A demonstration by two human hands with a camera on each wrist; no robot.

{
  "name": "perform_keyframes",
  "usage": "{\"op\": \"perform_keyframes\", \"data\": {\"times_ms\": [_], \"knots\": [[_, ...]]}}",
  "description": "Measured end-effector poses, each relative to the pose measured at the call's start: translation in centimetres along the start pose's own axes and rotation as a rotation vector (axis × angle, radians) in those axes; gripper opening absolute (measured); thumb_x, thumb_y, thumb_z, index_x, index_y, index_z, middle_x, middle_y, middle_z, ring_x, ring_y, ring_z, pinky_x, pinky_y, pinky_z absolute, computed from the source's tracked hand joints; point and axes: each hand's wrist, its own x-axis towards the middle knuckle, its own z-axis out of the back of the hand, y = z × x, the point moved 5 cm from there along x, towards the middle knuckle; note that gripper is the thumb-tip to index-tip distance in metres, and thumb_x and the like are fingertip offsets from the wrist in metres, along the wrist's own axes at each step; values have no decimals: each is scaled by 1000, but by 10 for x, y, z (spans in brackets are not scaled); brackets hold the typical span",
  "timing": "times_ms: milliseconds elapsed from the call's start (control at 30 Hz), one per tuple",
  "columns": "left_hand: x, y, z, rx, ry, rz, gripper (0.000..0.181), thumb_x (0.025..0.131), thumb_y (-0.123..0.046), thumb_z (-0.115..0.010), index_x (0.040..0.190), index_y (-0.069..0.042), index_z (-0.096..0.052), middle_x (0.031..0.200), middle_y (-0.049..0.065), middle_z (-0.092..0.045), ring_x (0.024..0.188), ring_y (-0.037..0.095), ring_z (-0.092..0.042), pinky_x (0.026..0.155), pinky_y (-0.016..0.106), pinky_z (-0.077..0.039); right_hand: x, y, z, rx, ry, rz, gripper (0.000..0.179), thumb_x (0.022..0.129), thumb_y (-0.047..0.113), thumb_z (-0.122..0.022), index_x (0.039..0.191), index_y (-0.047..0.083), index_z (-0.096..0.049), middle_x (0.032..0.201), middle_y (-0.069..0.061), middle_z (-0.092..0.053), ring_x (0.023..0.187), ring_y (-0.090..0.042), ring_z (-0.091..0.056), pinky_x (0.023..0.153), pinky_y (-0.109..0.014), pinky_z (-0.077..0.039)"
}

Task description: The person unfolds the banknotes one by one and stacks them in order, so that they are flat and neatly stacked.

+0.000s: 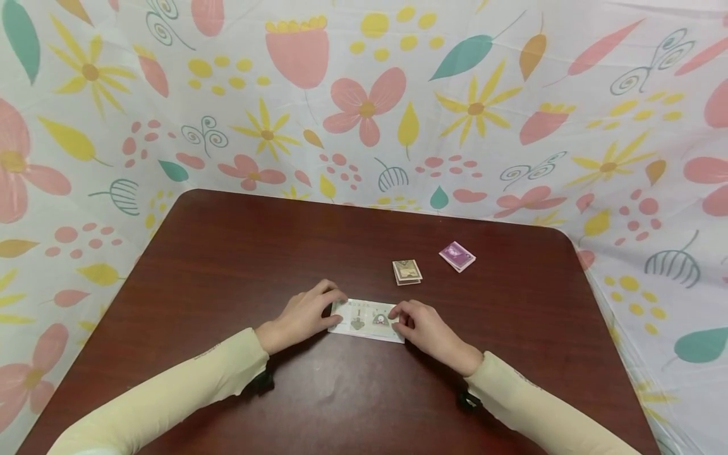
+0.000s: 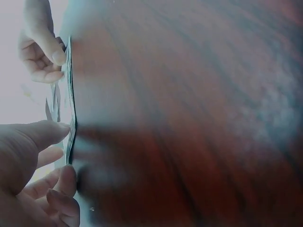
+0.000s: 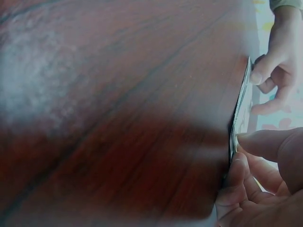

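A thin stack of pale green banknotes (image 1: pixel 368 320), marked with a 1, lies flat on the table in the head view. My left hand (image 1: pixel 301 316) holds its left end, with the thumb at the near edge and fingers towards the far edge. At the opposite end, my right hand (image 1: pixel 428 330) grips with thumb and curled fingers. Several layers show along the edge of the stack (image 2: pixel 72 90) in the left wrist view. The right wrist view shows the right thumb (image 3: pixel 265 144) against the stack's edge (image 3: pixel 240 104). Some fingertips are hidden.
Beyond the stack sits a folded brownish-yellow banknote bundle (image 1: pixel 407 271). A folded purple banknote bundle (image 1: pixel 457 256) lies farther back to the right. The dark wooden table (image 1: pixel 273 240) meets a flower-patterned cloth (image 1: pixel 364 151) behind and at both sides.
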Motion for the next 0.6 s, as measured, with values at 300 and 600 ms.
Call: {"op": "perform_keyframes", "data": {"times_ms": [300, 600], "knots": [[-3, 0, 2, 8, -17, -7, 33, 95, -25, -79, 126, -18, -70, 123, 5, -59, 69, 9, -55, 56, 27, -43, 3, 1, 1, 3, 15, 12, 12, 90, -1, -75, 99, 7, -72, 77, 6, -56, 69, -4, -50, 63, -24, -46], [-4, -4, 0, 30, -48, -73, 9, 95, -22, -78, 98, -22, -70, 101, -6, -62, 74, 10, -60, 61, 27, -47, 4, -3, 6, -1, 26, 54, 11, 90, 1, -75, 99, 6, -72, 78, 8, -59, 71, -2, -52, 65, -24, -48]]}}
